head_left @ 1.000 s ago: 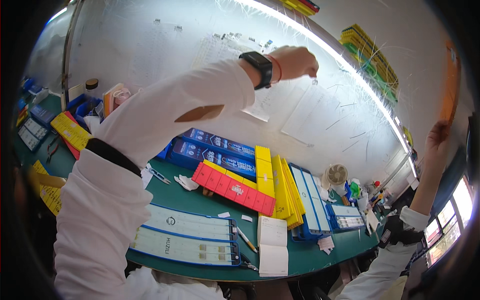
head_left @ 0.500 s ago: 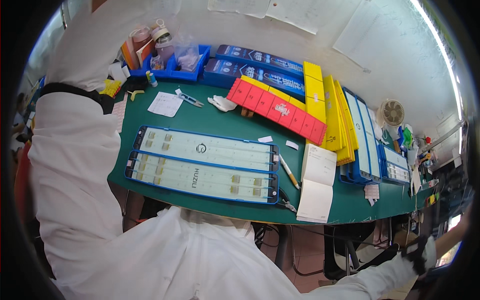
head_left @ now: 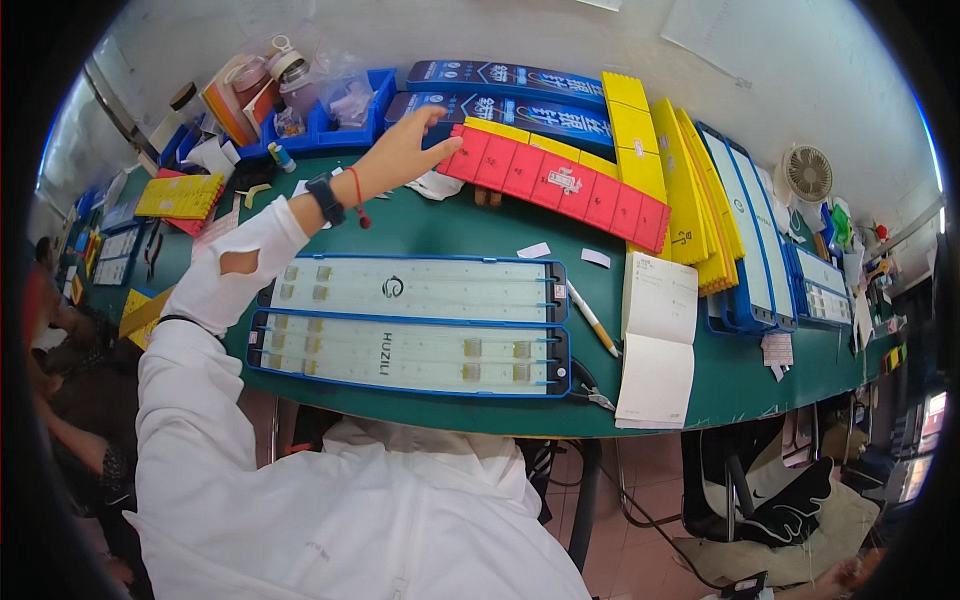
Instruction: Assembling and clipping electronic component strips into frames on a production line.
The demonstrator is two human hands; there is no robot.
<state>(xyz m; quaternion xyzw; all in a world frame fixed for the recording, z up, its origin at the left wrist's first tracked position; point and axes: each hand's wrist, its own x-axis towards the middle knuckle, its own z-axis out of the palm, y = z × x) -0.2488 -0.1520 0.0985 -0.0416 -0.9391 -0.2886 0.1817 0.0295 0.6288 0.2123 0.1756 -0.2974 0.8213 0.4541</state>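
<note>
That left hand (head_left: 405, 150), fingers parted and grasping nothing, is nearer the red segmented board (head_left: 532, 178), which slants rightward from its thumb over the green table (head_left: 430, 230); the right hand (head_left: 860, 572) I can't make out.

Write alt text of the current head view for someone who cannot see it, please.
A person's left hand, open, is at the left end of a long red board over a green table. A blue-framed case lies open nearer the person, with yellow boards and a notebook to its right.
</note>
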